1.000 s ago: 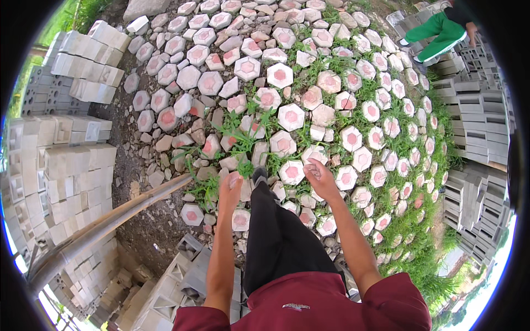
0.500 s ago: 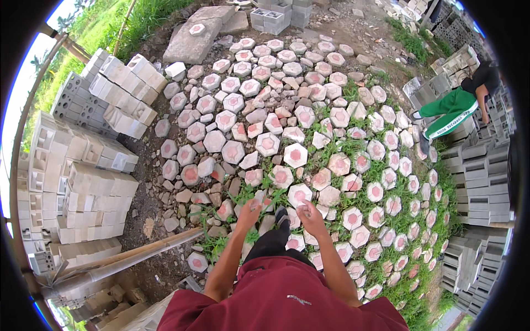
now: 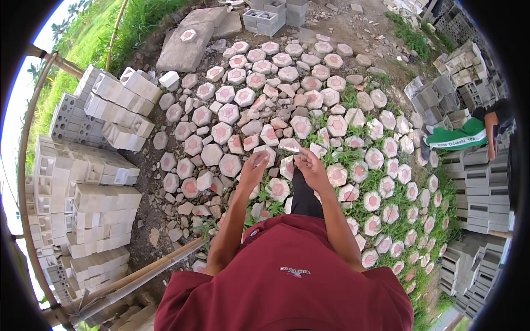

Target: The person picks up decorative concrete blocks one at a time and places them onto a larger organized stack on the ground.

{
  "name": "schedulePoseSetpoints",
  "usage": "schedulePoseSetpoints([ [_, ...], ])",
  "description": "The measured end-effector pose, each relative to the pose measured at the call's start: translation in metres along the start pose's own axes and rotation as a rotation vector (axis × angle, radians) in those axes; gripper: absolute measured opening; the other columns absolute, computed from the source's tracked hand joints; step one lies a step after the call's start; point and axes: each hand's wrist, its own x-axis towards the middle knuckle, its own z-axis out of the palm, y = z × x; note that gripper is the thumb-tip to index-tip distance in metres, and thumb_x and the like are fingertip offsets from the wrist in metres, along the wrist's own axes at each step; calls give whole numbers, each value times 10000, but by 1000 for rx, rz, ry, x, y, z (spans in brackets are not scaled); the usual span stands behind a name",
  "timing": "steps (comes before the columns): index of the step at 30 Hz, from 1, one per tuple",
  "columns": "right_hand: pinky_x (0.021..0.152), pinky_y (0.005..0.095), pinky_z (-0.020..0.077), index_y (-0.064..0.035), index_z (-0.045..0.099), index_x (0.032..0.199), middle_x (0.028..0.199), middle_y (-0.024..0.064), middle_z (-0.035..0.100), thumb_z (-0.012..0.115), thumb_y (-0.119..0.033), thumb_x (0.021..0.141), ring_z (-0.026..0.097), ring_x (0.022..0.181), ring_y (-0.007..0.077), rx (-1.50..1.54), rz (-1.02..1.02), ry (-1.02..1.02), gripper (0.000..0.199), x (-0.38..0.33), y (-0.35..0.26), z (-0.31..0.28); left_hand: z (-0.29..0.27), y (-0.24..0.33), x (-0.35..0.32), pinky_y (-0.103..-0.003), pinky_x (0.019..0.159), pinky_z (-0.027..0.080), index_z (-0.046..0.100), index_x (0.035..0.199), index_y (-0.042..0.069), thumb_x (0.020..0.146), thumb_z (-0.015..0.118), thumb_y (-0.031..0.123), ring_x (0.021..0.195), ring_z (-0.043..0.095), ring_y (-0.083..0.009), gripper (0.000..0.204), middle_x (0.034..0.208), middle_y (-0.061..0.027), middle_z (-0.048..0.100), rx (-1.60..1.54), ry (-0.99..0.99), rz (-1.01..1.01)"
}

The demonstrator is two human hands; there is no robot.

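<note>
Both the left hand [image 3: 255, 164] and right hand [image 3: 310, 165] hang loosely open, holding nothing. The loose pavers [image 3: 301, 126] underfoot look uneven. A careless step could mean a stumble.

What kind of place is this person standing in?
Probably an outdoor yard where concrete blocks are made or stored: hexagonal pavers lie spread over dirt and grass, and stacks of grey hollow blocks line both sides.

Hexagonal pavers [image 3: 230, 165]: rough matt concrete, pink faces, some broken. Stacked blocks [image 3: 102, 201]: pale grey concrete, matt, gritty. Flat slab [image 3: 185, 49]: coarse grey concrete. Pole [image 3: 149, 270]: dry bamboo, slightly smooth. Shirt [image 3: 287, 276]: maroon cloth, matt. Ground [image 3: 149, 182]: loose dark soil, grass [image 3: 353, 160] patches between pavers.
</note>
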Motion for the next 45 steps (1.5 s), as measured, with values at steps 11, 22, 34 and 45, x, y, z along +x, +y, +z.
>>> schedulePoseSetpoints([
  [11, 840, 301, 501, 48, 500, 1289, 1052, 138, 661, 647, -270, 913, 633, 940, 170, -315, -63, -227, 514, 257, -66, -80, 17, 81, 202, -306, 936, 451, 565, 1209, -41, 944, 602, 226, 1112, 588, -195, 378, 1152, -134, 641, -67, 200, 53],
  [22, 856, 288, 489, 41, 458, 1331, 1091, 105, 636, 658, -239, 915, 603, 959, 136, -205, -19, -346, 540, 423, -119, -77, 2, 127, 361, -305, 879, 449, 564, 1257, 15, 983, 534, 304, 1068, 570, -148, 400, 1157, -74, 639, -18, 235, -41],
  [34, 813, 285, 494, 49, 479, 1315, 1045, 120, 659, 670, -319, 900, 610, 910, 138, -248, -9, -148, 587, 683, -135, -63, -73, 178, 634, -301, 969, 418, 565, 1241, -16, 964, 569, 283, 1125, 560, -175, 408, 1192, -105, 622, 15, 136, -7],
  [45, 833, 299, 494, 44, 484, 1316, 1053, 129, 653, 659, -290, 909, 613, 934, 156, -195, 3, -134, 555, 890, -164, -2, -173, 216, 815, -313, 943, 450, 581, 1208, -24, 956, 576, 223, 1105, 589, -182, 352, 1168, -123, 641, -48, 181, 57],
])
